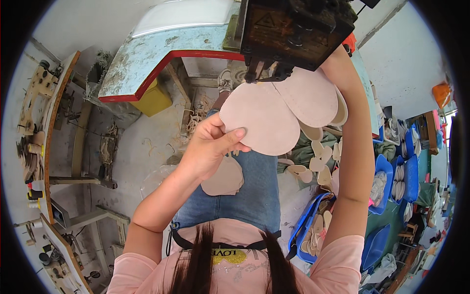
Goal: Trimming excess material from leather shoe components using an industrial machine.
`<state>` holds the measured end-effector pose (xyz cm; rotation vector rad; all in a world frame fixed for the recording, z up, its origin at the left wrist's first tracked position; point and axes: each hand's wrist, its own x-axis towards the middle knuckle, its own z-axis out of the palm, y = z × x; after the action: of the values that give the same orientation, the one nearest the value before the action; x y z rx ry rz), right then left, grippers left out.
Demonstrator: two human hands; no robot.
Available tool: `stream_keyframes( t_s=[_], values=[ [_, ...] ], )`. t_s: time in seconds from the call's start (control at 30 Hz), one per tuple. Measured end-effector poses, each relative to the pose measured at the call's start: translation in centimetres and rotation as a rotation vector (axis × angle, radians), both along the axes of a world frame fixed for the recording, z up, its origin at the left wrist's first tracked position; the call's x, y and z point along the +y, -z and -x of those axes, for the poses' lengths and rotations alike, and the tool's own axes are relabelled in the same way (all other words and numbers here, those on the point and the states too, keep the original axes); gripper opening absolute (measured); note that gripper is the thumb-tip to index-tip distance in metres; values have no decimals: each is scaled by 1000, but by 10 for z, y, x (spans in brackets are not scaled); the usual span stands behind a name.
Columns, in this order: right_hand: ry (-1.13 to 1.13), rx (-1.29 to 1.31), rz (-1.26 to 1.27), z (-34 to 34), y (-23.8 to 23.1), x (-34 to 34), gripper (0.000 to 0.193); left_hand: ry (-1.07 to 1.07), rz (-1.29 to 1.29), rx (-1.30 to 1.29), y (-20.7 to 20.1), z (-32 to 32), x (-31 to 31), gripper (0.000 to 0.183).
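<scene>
My left hand (218, 142) pinches the near-left edge of a pale pink sole-shaped piece (262, 117), thumb on top and fingers beneath. Its far end reaches under the dark head of a sewing-type machine (298, 36). To its right, a second sole-shaped piece (311, 95) fans out, with another one partly showing below. My right hand (338, 61) reaches round the right side of the machine head; its fingers are hidden behind it. A small stack of similar pieces (223, 176) rests on my lap.
The worn blue table (161, 61) has a red edge, with a yellow bin (152, 99) underneath. Cut soles (320, 159) lie piled at the right. A blue basket (306, 235) of soles stands beside my leg, and blue crates (381, 183) farther right. Benches with machines (34, 98) line the left.
</scene>
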<state>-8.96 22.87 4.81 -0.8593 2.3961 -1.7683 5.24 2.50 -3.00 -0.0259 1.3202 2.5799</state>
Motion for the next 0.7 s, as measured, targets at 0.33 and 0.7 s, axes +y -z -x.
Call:
stream_keyframes(
  t_s=[0.33,0.7],
  values=[
    [125,4,-154,-24,17,-10,12,-330,329,268,-2,41,-47,17],
    [215,-83,73,-65,36,-17,14,19,1310,624,155,-27,-31,27]
  ],
)
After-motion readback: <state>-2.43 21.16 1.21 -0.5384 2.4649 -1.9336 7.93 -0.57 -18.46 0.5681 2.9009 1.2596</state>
